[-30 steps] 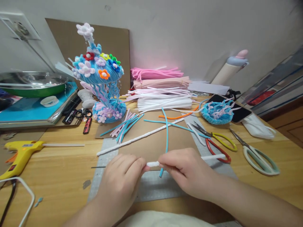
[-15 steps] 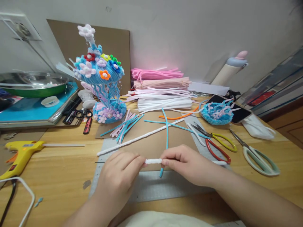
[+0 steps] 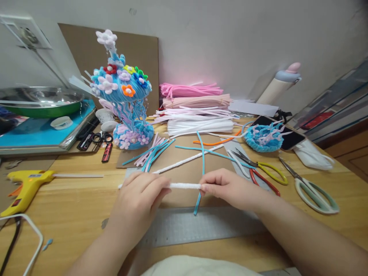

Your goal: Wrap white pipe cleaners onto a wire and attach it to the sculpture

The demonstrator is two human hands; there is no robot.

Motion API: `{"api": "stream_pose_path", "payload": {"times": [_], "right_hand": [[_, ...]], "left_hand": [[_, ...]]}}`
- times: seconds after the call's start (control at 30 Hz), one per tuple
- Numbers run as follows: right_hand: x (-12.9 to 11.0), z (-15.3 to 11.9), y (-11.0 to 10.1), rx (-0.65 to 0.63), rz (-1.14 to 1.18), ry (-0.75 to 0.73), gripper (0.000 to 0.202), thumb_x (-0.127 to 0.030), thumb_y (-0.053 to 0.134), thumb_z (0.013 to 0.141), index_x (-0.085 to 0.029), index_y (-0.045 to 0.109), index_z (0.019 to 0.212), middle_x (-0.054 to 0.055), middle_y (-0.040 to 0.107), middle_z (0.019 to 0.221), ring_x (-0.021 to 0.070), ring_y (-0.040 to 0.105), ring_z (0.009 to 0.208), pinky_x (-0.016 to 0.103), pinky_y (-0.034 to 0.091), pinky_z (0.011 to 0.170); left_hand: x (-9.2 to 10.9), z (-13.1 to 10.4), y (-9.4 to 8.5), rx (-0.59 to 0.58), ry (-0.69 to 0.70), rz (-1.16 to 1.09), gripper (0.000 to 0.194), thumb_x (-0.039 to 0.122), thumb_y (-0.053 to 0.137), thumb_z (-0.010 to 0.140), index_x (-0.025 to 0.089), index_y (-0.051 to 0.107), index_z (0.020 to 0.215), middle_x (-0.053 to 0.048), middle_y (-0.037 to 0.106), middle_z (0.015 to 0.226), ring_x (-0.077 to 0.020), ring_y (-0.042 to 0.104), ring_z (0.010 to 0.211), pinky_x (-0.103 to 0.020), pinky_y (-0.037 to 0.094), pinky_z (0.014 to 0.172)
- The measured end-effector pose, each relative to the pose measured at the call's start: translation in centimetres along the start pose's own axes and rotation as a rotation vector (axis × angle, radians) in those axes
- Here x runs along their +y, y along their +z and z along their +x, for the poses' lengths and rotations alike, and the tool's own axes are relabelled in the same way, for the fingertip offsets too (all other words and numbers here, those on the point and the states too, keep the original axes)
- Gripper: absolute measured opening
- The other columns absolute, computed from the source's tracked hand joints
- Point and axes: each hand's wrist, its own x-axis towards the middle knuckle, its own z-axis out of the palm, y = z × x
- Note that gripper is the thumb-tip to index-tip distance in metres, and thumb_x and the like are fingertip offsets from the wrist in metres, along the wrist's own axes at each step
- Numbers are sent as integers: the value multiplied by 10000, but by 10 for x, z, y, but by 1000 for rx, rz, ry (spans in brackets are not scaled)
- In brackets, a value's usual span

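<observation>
Nearest, a grey mat (image 3: 184, 230) showed along the near side of the flat cardboard sheet (image 3: 178, 197); above that sheet's near half was the held white stem (image 3: 185, 186), roughly level, with a straight, fuzzy stretch bare between the two hands; the right hand (image 3: 221, 188) pinched its end between thumb and forefinger; the left hand (image 3: 143, 191) was curled over the stem at the sheet's left, its fingers close together, the tips too blurred to tell how firmly they pressed.

Half a second earlier the hands had been closer together; the left had since drawn away leftward, the bare stretch had lengthened, and the thin dark wire that had poked out past the left hand no longer showed; this suggested, as a judgement, that the left hand was running along the stem while the right anchored it, so that this part of the handling was under way.

On the sheet lay two crossed blue stems (image 3: 203, 165), a resting white stem (image 3: 186, 158) and, to its left, a bunch of cut pieces (image 3: 152, 151); right of the sheet were the pliers (image 3: 257, 164) and scissors (image 3: 300, 178); well left of it lay a yellow glue gun (image 3: 30, 178); beyond its far edge stood a flowered blue model (image 3: 120, 92) and stacked stem bundles (image 3: 198, 101).
</observation>
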Motion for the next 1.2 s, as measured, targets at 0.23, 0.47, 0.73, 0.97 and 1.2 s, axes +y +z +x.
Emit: {"api": "stream_pose_path", "payload": {"times": [0.23, 0.47, 0.73, 0.97, 1.2], "right_hand": [[5, 2, 5, 12, -31, -10, 263, -347, 479, 858, -168, 632, 740, -35, 450, 577, 104, 371, 545, 225, 268, 528], [-4, -8, 4, 211, -474, -243, 232, -254, 448, 893, -194, 600, 729, -24, 510, 607, 109, 426, 579, 237, 254, 567], [-8, -7, 11, 78, -326, -98, 267, -306, 448, 906, -200, 589, 705, -33, 534, 587, 104, 443, 560, 210, 271, 532], [-7, -12, 8, 170, -546, -225, 184, -187, 451, 861, -207, 590, 741, -19, 572, 637, 120, 478, 598, 245, 247, 562], [10, 2, -15, 43, -37, -45, 304, -397, 473, 871, -169, 641, 760, -12, 529, 666, 122, 428, 618, 242, 302, 588]], "left_hand": [[3, -5, 5, -35, 37, -63, 101, 125, 535, 869, 183, 603, 916, -17, 657, 767, -166, 544, 700, -296, 387, 656], [4, -5, 8, -129, -88, -137, 120, 189, 471, 911, 196, 591, 897, -8, 659, 743, -168, 585, 696, -288, 397, 631], [12, -10, 15, -96, -31, -85, 131, 213, 482, 909, 201, 610, 885, -9, 694, 754, -171, 629, 668, -280, 416, 598], [6, -7, 9, -222, -178, -194, 113, 282, 549, 877, 247, 639, 938, 20, 711, 786, -152, 650, 707, -261, 447, 626], [-16, 2, -4, -32, -54, 45, 358, 228, 626, 824, 221, 568, 1177, -57, 680, 1064, -205, 597, 983, -367, 396, 914]]}}
